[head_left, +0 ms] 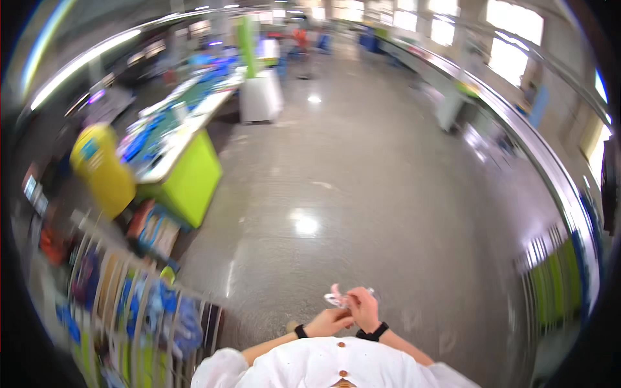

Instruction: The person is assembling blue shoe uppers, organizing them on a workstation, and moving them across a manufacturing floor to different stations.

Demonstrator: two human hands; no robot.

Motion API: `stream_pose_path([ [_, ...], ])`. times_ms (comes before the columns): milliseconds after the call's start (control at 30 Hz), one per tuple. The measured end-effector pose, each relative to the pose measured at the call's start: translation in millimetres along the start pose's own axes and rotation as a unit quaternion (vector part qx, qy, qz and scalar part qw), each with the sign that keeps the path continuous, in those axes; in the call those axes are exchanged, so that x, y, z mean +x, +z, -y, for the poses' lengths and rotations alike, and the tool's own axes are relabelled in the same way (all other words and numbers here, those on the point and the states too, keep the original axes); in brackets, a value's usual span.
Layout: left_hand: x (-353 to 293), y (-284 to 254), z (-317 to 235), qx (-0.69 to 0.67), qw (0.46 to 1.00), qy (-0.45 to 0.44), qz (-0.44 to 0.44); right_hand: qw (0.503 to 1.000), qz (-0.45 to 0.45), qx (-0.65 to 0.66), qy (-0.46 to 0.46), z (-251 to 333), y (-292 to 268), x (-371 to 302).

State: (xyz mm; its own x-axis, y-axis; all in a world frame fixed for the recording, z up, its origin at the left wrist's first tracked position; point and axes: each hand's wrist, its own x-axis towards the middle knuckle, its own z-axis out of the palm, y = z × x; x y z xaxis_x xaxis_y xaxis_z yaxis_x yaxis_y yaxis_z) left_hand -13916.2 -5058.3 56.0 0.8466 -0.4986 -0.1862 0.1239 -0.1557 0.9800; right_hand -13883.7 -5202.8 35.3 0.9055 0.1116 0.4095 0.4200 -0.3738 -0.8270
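Observation:
Both hands meet low in the view, just in front of my white shirt [304, 359]. My right hand [365, 310] is closed, with a small pink and white soft-looking thing [335, 297] sticking out from its left side; its kind is too blurred to tell. Just below, my left hand [328, 322] has its fingers bent together and touching the right hand. Whatever sits between its fingertips is hidden. A bit of something pale [372, 292] shows beyond the right knuckles. Dark bands circle both wrists.
A grey shiny floor [310, 168] stretches ahead. On the left stand a green-sided workbench [189, 178] with blue items, a yellow bin-like object [103, 168] and a metal rack [139, 284] holding blue bags. A long counter [479, 97] runs along the right under windows.

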Motion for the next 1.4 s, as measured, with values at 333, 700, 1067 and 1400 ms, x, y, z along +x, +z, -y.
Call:
stream_pose_path([
  [333,142.6,-42.5,28.4,-0.017,0.981,-0.107,0.158,0.997,0.049,0.033,0.04,-71.7,-42.9,27.7],
  [700,338.0,-46.9,-27.5,-0.069,0.962,-0.029,0.262,0.984,-0.09,-0.045,0.149,-114.5,-97.4,136.6],
  [1067,478.5,45.0,-75.0,0.012,0.942,-0.018,0.334,0.942,-0.234,-0.191,0.143,-195.1,-200.5,164.4],
  [1400,613.1,232.8,-116.5,0.074,0.93,-0.013,0.359,0.898,-0.22,-0.336,0.18,-279.4,-416.3,150.2],
])
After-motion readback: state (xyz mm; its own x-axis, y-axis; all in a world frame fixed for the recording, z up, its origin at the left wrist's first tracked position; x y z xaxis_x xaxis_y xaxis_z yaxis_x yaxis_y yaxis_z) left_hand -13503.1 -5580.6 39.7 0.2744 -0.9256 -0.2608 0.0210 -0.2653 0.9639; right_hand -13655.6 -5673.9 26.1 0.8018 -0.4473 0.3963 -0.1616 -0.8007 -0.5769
